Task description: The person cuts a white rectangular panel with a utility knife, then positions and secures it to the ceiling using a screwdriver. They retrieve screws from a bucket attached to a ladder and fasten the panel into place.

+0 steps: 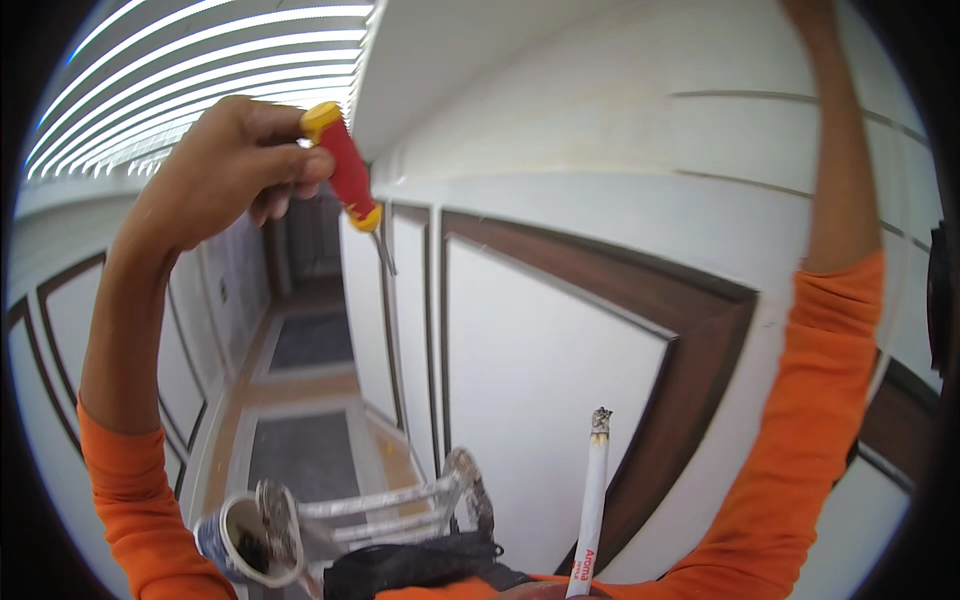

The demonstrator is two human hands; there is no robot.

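My left hand [235, 165] is raised at the upper left, its fingers and thumb closed round the yellow butt end of a screwdriver [348, 172]. The red and yellow handle slants down to the right, and its thin metal shaft points downward, touching nothing that I can make out. My right arm [840, 180], in an orange sleeve, reaches up along the white wall at the right. Only the base of my right hand [808, 14] shows at the top edge; its fingers are outside the picture. A cigarette [594, 500] with an ash tip stands up from the lower edge.
Below me is a paint-spattered stepladder [385, 505], with a small bucket [225, 540] beside it. White wall panels with dark brown wooden trim [715, 345] run along the right. A corridor floor [310, 440] with grey inlays stretches away. Slatted light [230, 60] covers the upper left.
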